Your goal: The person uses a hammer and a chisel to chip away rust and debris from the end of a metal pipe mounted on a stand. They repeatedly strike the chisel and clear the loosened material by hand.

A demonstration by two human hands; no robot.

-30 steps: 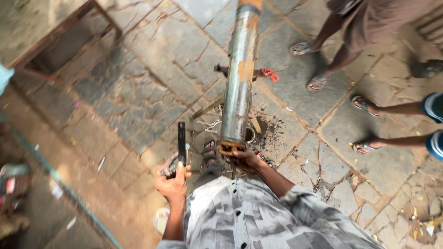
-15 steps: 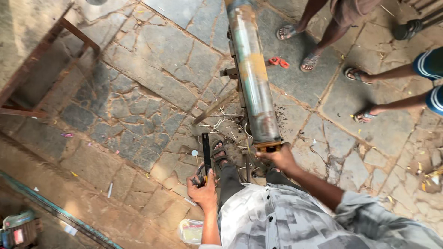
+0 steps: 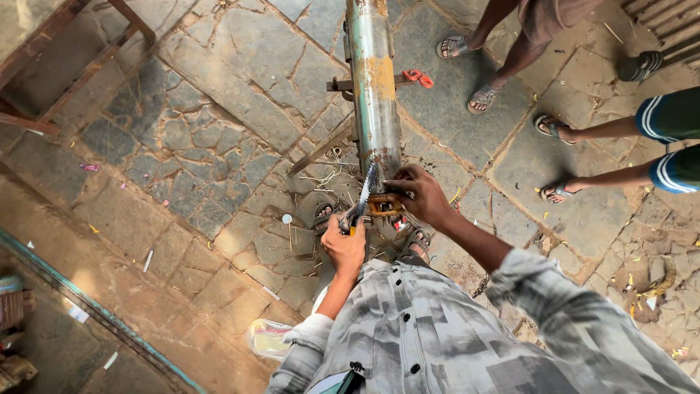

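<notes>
A long, upright grey metal cylinder (image 3: 375,87) with rusty patches rises toward me from the stone floor. My left hand (image 3: 345,248) grips a hacksaw (image 3: 362,201) by its handle, and the blade leans against the cylinder's near end. My right hand (image 3: 417,194) rests on that same end, its fingers over an orange-brown fitting (image 3: 380,207). My sandalled feet (image 3: 415,244) stand just below the cylinder. My grey patterned shirt fills the bottom of the view.
Two other people's legs in sandals (image 3: 481,95) (image 3: 557,191) stand at the upper right. A wooden frame (image 3: 65,51) is at the upper left. A red object (image 3: 418,76) lies beside the cylinder, a clear bag (image 3: 268,338) by my left elbow.
My left hand has lifted the hacksaw and swung its blade onto the cylinder's near end. My right hand stays on that end. The view has shifted slightly.
</notes>
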